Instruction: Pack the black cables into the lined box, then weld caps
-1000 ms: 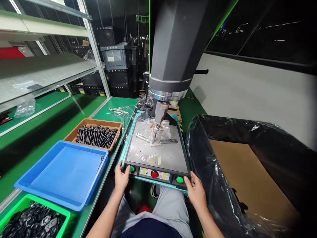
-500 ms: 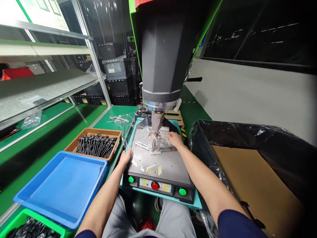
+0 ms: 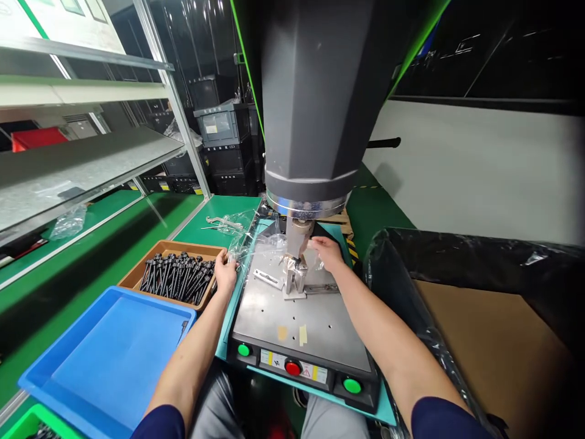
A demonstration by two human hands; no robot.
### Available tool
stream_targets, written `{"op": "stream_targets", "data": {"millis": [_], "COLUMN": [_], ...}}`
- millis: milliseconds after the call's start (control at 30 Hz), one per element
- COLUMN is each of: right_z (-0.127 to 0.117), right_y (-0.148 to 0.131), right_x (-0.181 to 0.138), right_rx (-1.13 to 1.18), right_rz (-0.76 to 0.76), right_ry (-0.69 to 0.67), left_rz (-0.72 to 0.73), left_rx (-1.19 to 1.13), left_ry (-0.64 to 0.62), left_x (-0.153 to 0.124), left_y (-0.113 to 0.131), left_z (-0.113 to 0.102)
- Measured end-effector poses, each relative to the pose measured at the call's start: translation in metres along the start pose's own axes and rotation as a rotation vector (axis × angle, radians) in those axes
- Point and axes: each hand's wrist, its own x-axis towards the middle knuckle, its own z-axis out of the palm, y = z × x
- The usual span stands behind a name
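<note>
A large grey press head [image 3: 315, 110] hangs over a metal base plate [image 3: 292, 323] with a small metal fixture [image 3: 295, 277] under its tip. Clear plastic film [image 3: 262, 247] lies over the back of the plate. My right hand [image 3: 326, 253] is beside the fixture, fingers pinched on the film. My left hand [image 3: 225, 272] is at the plate's left edge, next to the brown tray [image 3: 137, 274] of black rod-shaped parts [image 3: 178, 274], fingers curled on the film's edge. Two green buttons [image 3: 351, 385] and a red button [image 3: 292, 367] line the front panel.
A blue tray [image 3: 105, 360] lies at the near left on the green bench [image 3: 91, 244], a green bin [image 3: 27, 427] at the corner. A cardboard box lined with a black bag [image 3: 479, 329] stands to the right. Metal shelving [image 3: 82, 158] rises at left, dark crates [image 3: 219, 128] behind.
Both hands left the front buttons and reached forward: the right to the fixture under the press tip, the left up the plate's left edge to the film. The view moved closer.
</note>
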Motion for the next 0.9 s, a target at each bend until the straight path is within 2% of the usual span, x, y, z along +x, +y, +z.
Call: {"op": "stream_targets", "data": {"millis": [67,133,233,333,400,467,533,633,700,800,900], "right_z": [-0.011,-0.019,-0.026,-0.027,-0.028,-0.028,-0.028,-0.027,-0.026,-0.025,-0.024], "right_y": [0.002,0.007,0.017,0.018,0.011,0.0,-0.012,-0.026,-0.031,-0.031,-0.028], "right_x": [0.01,0.014,0.011,0.005,0.002,-0.001,-0.004,-0.01,-0.015,-0.024,-0.034], "right_rx": [0.005,-0.067,-0.173,-0.164,-0.102,-0.041,-0.014,-0.058,-0.102,-0.088,0.034], "right_rz": [-0.105,-0.157,-0.171,-0.155,-0.117,-0.07,-0.025,0.043,0.108,0.325,0.582], "right_ry": [0.142,0.176,0.156,0.144,0.117,0.062,0.003,-0.035,-0.02,-0.041,-0.172], "left_rz": [0.093,0.117,0.076,0.075,0.159,0.32,0.512,0.77,0.897,0.976,0.999], "left_rx": [0.058,0.122,0.202,0.344,0.471,0.542,0.522,0.441,0.42,0.399,0.362], "left_ry": [0.039,0.05,0.03,0.023,0.035,0.024,-0.083,-0.401,-0.554,-0.678,-0.695], "left_x": [0.008,0.014,0.019,0.017,0.008,-0.01,-0.036,-0.076,-0.095,-0.104,-0.101], "left_y": [0.002,0.003,0.004,0.012,0.026,0.044,0.063,0.082,0.085,0.077,0.066], "left_z": [0.004,0.007,0.007,0.003,0.002,0.006,0.015,0.034,0.046,0.056,0.055]}}
